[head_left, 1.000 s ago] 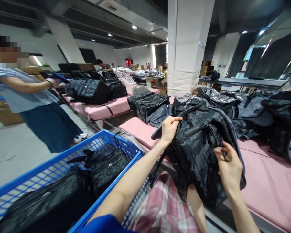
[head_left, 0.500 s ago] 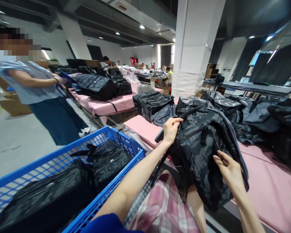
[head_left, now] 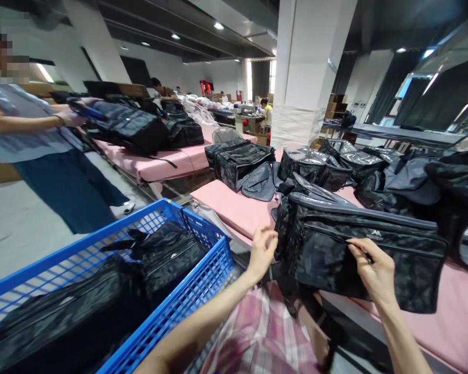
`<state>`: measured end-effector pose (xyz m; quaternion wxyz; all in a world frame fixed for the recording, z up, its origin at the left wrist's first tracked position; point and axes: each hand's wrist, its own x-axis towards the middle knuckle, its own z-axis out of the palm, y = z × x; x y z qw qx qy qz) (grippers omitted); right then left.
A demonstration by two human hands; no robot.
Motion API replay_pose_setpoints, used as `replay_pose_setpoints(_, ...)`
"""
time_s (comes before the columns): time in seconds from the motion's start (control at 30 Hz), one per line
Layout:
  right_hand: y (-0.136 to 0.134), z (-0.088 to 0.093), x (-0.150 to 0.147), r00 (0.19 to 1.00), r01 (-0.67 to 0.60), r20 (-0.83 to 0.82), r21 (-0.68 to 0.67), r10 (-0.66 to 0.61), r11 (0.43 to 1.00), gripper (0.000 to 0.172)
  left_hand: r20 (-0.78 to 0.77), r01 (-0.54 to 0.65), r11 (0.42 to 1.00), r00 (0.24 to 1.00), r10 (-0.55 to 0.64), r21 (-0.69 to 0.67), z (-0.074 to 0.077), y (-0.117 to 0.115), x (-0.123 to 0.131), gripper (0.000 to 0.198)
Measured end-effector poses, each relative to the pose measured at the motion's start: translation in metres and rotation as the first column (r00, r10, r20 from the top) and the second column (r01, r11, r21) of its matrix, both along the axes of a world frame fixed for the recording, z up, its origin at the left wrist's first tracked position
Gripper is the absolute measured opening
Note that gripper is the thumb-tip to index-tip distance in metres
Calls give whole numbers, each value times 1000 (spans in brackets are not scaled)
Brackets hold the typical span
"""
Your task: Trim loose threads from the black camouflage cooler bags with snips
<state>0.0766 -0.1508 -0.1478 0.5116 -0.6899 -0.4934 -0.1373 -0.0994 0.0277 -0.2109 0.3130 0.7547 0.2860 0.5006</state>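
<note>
A dark camouflage bag (head_left: 327, 259) with a grey-edged lid and a small white logo rests at the pink table's near edge, its long front facing me. My right hand (head_left: 372, 265) is closed, thumb and fingers pinched on the bag's front along the upper seam of its pocket. What exactly lies in that pinch is covered by the fingers. At the bag's left end is my left hand (head_left: 262, 253), fingers curled together close to the side panel. Whether it grips the bag's edge or a strap does not show.
To my left stands a blue plastic crate (head_left: 214, 259) with dark bags inside. More bags (head_left: 242, 161) lie farther back on the pink table (head_left: 222, 200). A person (head_left: 27, 124) at far left handles a bag on another pink table. A white pillar (head_left: 306, 78) rises behind.
The bag has turned from its end to its long front. My left hand has come off the top edge and moved down. The person at left has lifted a bag's near end.
</note>
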Motion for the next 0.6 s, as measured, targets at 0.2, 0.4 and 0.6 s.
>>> replay_pose_setpoints(0.2,-9,-20,-6,998,-62,11,-66,63,996,13,-527,508,732,816,-239,454,123,26,27,59)
replay_pose_setpoints(0.4,-8,-31,-15,976,-139,151,-128,158,982,22,-802,629,774,424,-420,-73,130,52,44,31)
replay_pose_setpoints(0.6,-33,-51,-20,987,-25,160,-34,30,999,16,-337,539,289,9,-941,-791,108,67,52,35)
